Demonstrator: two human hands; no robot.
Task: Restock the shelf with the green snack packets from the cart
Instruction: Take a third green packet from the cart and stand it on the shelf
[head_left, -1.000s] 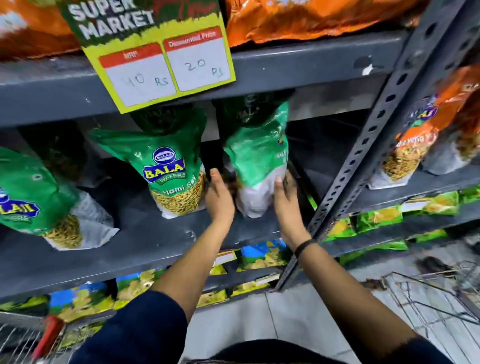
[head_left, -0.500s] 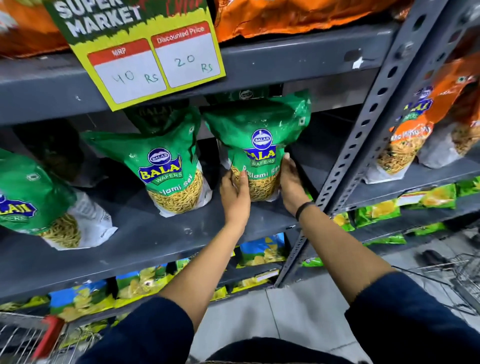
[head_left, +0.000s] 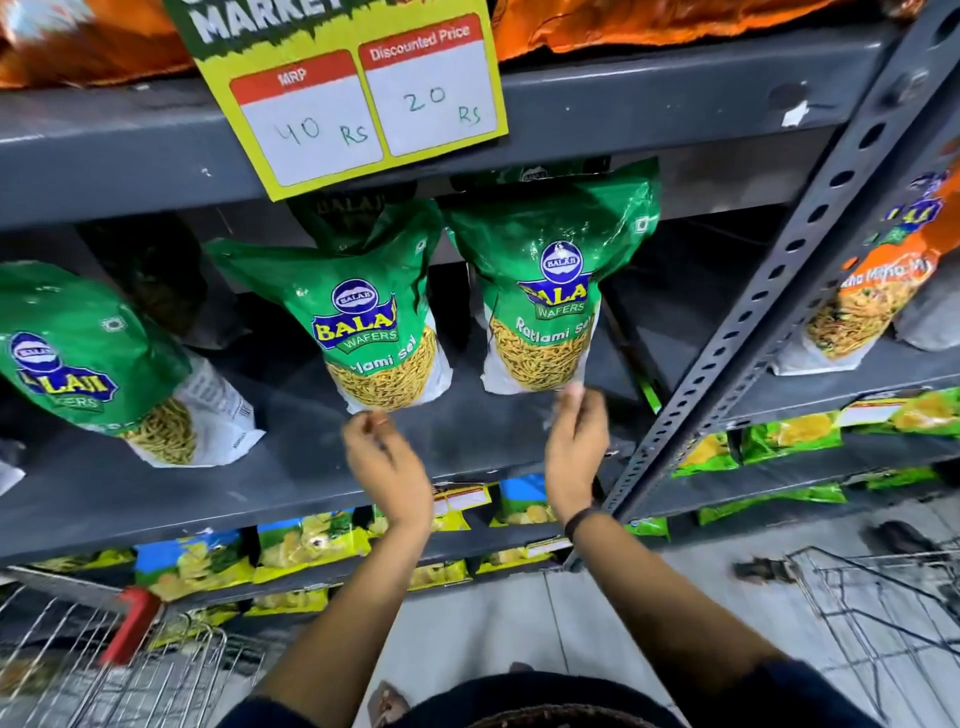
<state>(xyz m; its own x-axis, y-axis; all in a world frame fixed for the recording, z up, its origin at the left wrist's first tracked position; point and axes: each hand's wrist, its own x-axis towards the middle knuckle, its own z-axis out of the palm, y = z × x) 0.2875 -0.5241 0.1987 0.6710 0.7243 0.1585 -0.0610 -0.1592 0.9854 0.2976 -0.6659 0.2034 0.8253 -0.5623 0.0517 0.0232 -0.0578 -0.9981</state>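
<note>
Three green snack packets stand on the grey shelf (head_left: 291, 467): one at the left (head_left: 88, 364), one in the middle (head_left: 363, 312) and one at the right (head_left: 550, 280), upright and facing out. My left hand (head_left: 387, 462) hangs just below the middle packet, fingers loosely curled and blurred, holding nothing. My right hand (head_left: 574, 441) is just under the right packet's bottom edge, fingers apart, apart from the packet or barely touching it. More green packets sit in shadow behind the front row.
A yellow price sign (head_left: 358, 98) hangs from the shelf above. A perforated grey upright (head_left: 769, 322) borders the bay on the right, with orange packets (head_left: 872, 291) beyond. A wire cart with a red handle (head_left: 130, 623) stands lower left; another wire cart (head_left: 883, 597) lower right.
Both hands turned the right packet to face front, set it upright on the shelf, then let go and drew back down toward the shelf's front edge.
</note>
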